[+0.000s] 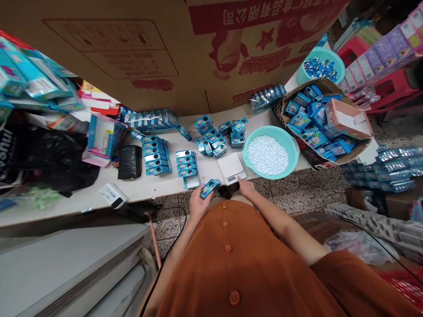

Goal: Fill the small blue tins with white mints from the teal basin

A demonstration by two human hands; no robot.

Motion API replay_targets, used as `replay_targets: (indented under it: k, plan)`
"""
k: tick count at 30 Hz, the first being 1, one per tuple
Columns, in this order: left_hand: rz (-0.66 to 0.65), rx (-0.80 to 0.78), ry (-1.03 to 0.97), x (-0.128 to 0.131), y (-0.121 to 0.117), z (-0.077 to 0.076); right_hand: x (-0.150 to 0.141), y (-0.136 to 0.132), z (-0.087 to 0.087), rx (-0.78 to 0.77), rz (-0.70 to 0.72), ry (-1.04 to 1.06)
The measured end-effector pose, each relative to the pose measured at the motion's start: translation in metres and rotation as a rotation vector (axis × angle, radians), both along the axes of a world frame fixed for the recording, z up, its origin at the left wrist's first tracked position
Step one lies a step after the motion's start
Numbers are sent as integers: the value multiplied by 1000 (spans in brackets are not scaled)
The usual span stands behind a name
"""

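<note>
My left hand [198, 204] is closed around a small blue box [209, 188] with a dark round spot on its face, held at the table's front edge. My right hand [246, 188] rests at the front corner of a white digital scale [230, 167], a fingertip stretched out to its panel; it holds nothing that I can see. To the right of the scale stands a turquoise basin [295, 152] full of small pale pieces. Behind the scale lies a loose cluster of blue boxes [211, 137]. A row of similar boxes [186, 165] is lined up to the left.
A big cardboard carton [185, 57] walls off the back of the table. At right are an open carton [280, 127] of blue boxes and a turquoise tub [341, 72] of shiny packets. Leftward are a second box row [153, 154], a black wallet [128, 162] and a white device [112, 193].
</note>
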State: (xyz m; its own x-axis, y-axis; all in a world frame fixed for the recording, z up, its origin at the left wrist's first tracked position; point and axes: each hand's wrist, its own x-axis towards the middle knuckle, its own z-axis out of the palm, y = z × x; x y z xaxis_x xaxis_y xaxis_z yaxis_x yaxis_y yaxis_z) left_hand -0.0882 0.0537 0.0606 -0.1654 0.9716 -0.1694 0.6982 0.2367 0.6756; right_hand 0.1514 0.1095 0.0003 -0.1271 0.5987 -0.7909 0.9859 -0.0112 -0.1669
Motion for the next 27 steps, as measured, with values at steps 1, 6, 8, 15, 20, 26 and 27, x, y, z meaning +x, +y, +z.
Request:
replay_targets:
  k: [1,6,8,15,20,26,27]
  plan:
    - [-6,5,-1,-2,0,-1,-2,1,0,-5,-1,-10]
    - [-7,25,-12,-14,1,-3,-7,1,-3,9,-1,-36]
    - [-1,30,-20,-18,1,-3,-7,-1,-2,16,10,-39]
    - [20,19,-40,-25,-3,-3,-1,-5,2,47,46,-43]
    - [25,16,-56,-25,2,-8,-5,0,0,49,-1,-83]
    - [16,23,-55,-23,4,-10,-10,-6,-3,40,-26,-62]
    - [18,21,-51,-23,4,-11,-10,-7,-4,39,-34,-64]
